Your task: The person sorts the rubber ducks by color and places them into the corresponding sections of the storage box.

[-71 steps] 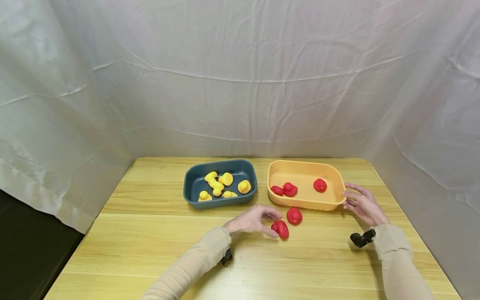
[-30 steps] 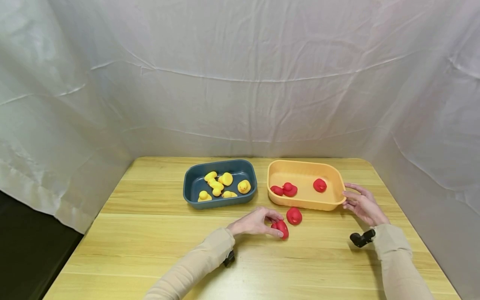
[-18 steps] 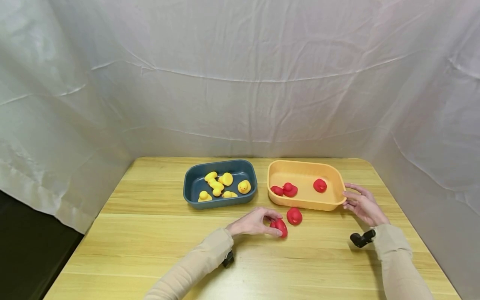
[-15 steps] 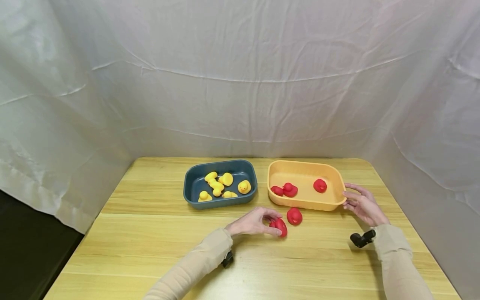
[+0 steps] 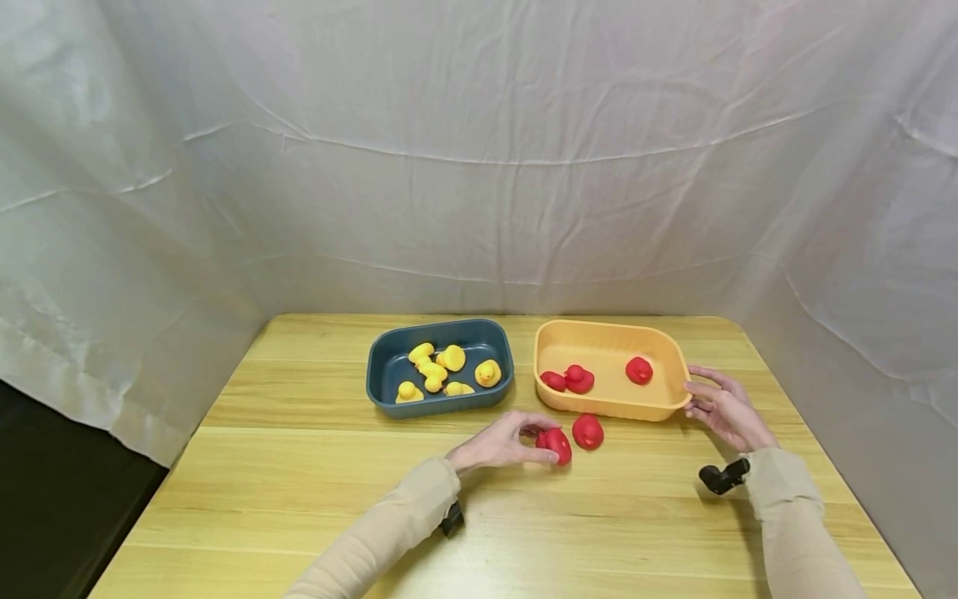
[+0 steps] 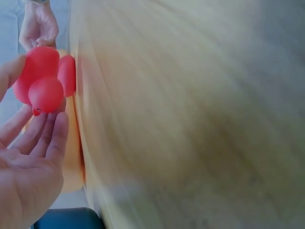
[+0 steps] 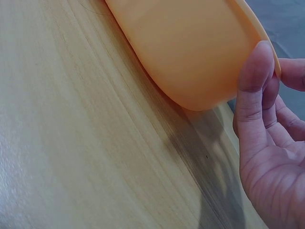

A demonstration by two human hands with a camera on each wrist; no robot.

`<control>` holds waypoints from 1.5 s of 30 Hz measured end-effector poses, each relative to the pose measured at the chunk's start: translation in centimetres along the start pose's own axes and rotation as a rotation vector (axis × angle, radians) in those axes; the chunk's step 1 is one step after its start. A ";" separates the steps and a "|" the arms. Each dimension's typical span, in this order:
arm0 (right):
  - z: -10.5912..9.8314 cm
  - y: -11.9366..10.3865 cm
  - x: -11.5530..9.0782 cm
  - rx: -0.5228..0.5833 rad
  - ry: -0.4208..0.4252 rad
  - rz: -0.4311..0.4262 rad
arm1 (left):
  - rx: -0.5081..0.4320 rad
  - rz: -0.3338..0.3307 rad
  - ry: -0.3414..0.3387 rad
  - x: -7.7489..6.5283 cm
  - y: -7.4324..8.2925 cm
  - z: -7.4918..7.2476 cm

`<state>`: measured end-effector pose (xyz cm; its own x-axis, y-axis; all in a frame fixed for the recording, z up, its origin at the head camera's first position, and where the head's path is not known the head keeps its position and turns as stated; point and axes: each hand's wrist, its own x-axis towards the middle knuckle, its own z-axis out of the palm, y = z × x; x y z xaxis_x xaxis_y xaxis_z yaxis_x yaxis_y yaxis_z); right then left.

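Observation:
My left hand (image 5: 505,441) holds a red rubber duck (image 5: 556,447) between thumb and fingers, in front of the orange tray. In the left wrist view the held duck (image 6: 45,93) shows its head and beak, with the fingertips curved under it. A second red duck (image 5: 588,432) sits on the table just right of it. My right hand (image 5: 729,409) is at the right end of the orange tray (image 5: 609,408). The right wrist view has that hand (image 7: 267,143) pinching the tray's rim (image 7: 259,24) between thumb and fingers. Inside the tray lie 3 red ducks (image 5: 639,370).
Left of the orange tray stands a dark blue tray (image 5: 441,405) holding several yellow rubber ducks (image 5: 488,373). Both trays rest near the back of the wooden table (image 5: 584,532). Pale cloth (image 5: 494,166) hangs behind the table and at its sides.
My left hand has closed its fingers round the red duck and shifted it slightly back and to the left. The right hand and both trays have stayed put.

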<state>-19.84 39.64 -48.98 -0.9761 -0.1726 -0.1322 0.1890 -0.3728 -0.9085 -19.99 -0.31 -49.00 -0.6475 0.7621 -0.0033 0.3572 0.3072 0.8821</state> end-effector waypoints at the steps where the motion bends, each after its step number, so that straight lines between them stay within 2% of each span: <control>1: 0.0 0.0 0.0 0.000 0.002 0.001 | 0.000 0.007 0.005 0.0 0.0 0.0; 7: 0.0 0.0 0.0 -0.001 0.005 0.004 | -0.062 0.007 0.047 -0.1 0.2 -0.1; 12: 0.0 0.0 0.0 -0.004 0.005 0.001 | -0.200 -0.030 0.094 0.0 0.3 -0.1; 19: 0.1 0.0 -0.1 -0.009 0.003 -0.008 | -0.323 -0.080 0.224 0.2 0.6 0.1; 23: 0.0 0.0 -0.1 -0.012 -0.002 -0.012 | -0.371 -0.083 0.293 0.4 1.0 0.1; 34: 0.0 0.0 0.0 -0.003 -0.007 -0.014 | -0.257 -0.050 0.393 1.4 1.7 -0.1; 39: 0.0 -0.1 -0.1 -0.002 -0.006 -0.008 | -0.212 -0.015 0.415 2.0 2.3 -0.2; 45: 0.1 -0.1 -0.2 -0.001 -0.009 -0.006 | -0.189 -0.002 0.420 2.8 2.9 -0.5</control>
<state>-19.65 39.65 -48.79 -0.9761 -0.1789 -0.1231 0.1831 -0.3732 -0.9095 -21.08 2.44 -46.21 -0.8787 0.4525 0.1521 0.2522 0.1693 0.9528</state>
